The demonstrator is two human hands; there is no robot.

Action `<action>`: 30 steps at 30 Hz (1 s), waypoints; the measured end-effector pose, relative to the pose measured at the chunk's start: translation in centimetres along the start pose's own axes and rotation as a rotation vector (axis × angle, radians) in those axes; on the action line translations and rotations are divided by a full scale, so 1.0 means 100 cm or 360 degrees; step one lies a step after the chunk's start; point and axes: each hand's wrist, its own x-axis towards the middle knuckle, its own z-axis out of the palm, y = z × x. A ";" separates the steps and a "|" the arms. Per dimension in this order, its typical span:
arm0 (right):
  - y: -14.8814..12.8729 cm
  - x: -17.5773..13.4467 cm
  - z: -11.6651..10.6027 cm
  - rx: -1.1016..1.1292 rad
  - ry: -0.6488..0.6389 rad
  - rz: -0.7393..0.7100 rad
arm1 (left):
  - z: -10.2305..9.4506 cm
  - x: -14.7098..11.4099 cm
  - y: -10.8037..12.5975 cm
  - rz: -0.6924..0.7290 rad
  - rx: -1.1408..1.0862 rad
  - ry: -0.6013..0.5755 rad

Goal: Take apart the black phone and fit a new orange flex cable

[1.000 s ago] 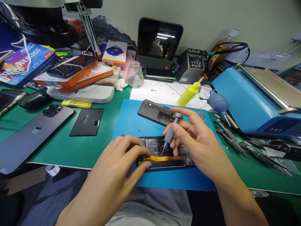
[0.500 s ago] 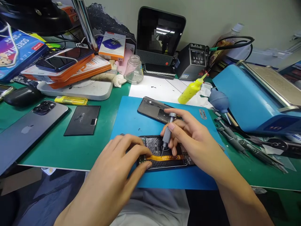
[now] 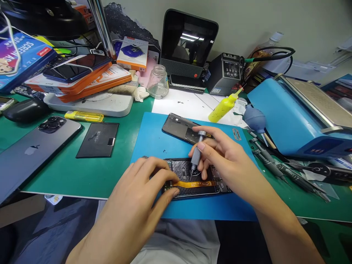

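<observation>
An opened phone frame [image 3: 220, 187] lies across the blue mat in front of me, its dark inside showing. Along it runs an orange flex cable [image 3: 194, 184]. My left hand [image 3: 145, 187] has thumb and forefinger closed around the cable's left end, at the frame's left side; the other fingers are curled. My right hand [image 3: 220, 154] grips a grey precision screwdriver [image 3: 196, 156], tilted, with its thin tip pointing down by the cable's upper edge. Whether the tip touches anything I cannot tell. Behind my right hand a dark phone back cover [image 3: 176, 126] lies partly hidden.
On the left are a large grey phone [image 3: 41, 150], a flat black battery [image 3: 97, 140] and a yellow lighter-like item [image 3: 84, 116]. A yellow bottle [image 3: 223, 109], a blower bulb [image 3: 254, 118], several tweezers [image 3: 275, 165] and a blue machine [image 3: 291, 121] stand or lie to the right.
The camera view has shifted slightly. The screwdriver tip has moved a little from over the orange flex cable to its upper edge. My left hand keeps its place at the cable's end.
</observation>
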 end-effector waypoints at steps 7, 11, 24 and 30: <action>-0.006 0.001 0.002 -0.0047 -0.0094 0.0074 | 0.002 -0.001 0.000 -0.0001 0.0027 -0.0007; -0.008 0.005 0.002 -0.0065 -0.0131 0.0113 | 0.002 -0.003 -0.002 0.0002 0.0058 -0.0030; -0.011 0.011 0.009 -0.0046 -0.0250 0.0146 | 0.004 -0.003 -0.003 0.0029 0.0151 0.0001; -0.015 0.018 0.011 -0.0025 -0.0321 0.0181 | 0.004 -0.002 -0.003 -0.0017 0.0129 -0.0011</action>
